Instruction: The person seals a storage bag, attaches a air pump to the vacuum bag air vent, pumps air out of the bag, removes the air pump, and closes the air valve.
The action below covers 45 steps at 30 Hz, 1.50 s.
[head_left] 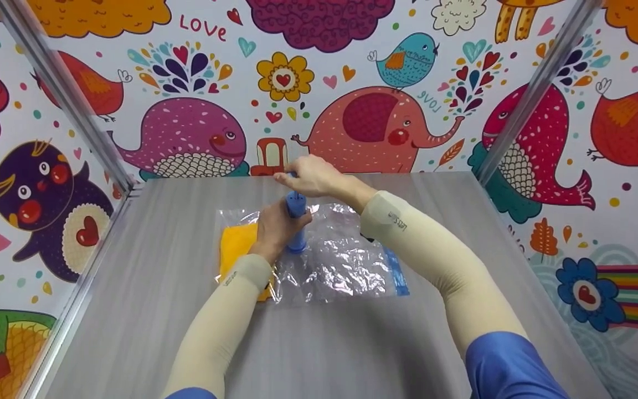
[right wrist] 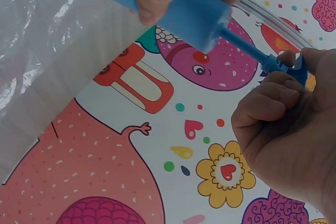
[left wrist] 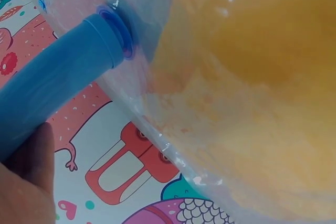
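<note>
A blue hand pump [head_left: 297, 206] stands on a clear plastic vacuum bag [head_left: 346, 260], its base against the bag's round valve [left wrist: 118, 30]. My left hand [head_left: 277, 224] grips the pump's barrel. With curled fingers my right hand [right wrist: 283, 108] holds the pump's handle [right wrist: 286, 69] above the barrel; a length of the thin rod [right wrist: 244, 45] shows between them. Folded yellow cloth [head_left: 236, 244] lies inside the left part of the bag. A blue strip [head_left: 399, 271] runs along the bag's right edge.
The bag lies flat on a grey wood-grain table [head_left: 319, 343]. Behind the table rises a wall [head_left: 341, 72] printed with cartoon animals. Metal posts [head_left: 70, 105] stand at the table's back corners.
</note>
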Each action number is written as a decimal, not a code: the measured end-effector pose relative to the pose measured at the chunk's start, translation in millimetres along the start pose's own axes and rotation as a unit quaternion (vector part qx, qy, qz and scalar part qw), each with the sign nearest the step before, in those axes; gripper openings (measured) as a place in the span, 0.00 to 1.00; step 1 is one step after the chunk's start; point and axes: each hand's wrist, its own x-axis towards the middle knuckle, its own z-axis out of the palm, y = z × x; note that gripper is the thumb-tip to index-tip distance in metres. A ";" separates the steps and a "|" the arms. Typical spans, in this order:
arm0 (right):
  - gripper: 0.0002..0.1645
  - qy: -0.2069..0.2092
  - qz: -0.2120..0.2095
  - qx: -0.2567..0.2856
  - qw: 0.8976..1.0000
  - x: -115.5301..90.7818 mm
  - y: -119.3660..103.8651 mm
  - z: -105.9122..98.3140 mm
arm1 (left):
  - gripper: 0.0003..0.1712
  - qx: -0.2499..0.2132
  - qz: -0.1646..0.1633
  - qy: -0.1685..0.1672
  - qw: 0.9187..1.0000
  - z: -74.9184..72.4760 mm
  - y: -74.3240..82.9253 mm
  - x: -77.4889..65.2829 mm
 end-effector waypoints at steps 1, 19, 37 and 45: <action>0.29 -0.006 0.002 -0.001 1.000 -0.3 1.5 2.4 | 0.28 -0.001 -0.002 -0.002 1.000 0.5 -0.2 -0.3; 0.31 -0.030 -0.001 -0.021 0.999 -3.0 14.0 25.8 | 0.25 0.012 0.042 0.025 0.999 1.7 0.1 -3.0; 0.31 -0.014 0.004 -0.010 1.000 -0.1 15.3 28.5 | 0.24 0.039 0.050 0.030 0.998 0.3 -0.9 1.7; 0.30 0.003 -0.020 -0.029 0.999 0.2 15.3 26.0 | 0.25 0.036 0.049 0.029 0.998 0.9 -2.8 0.8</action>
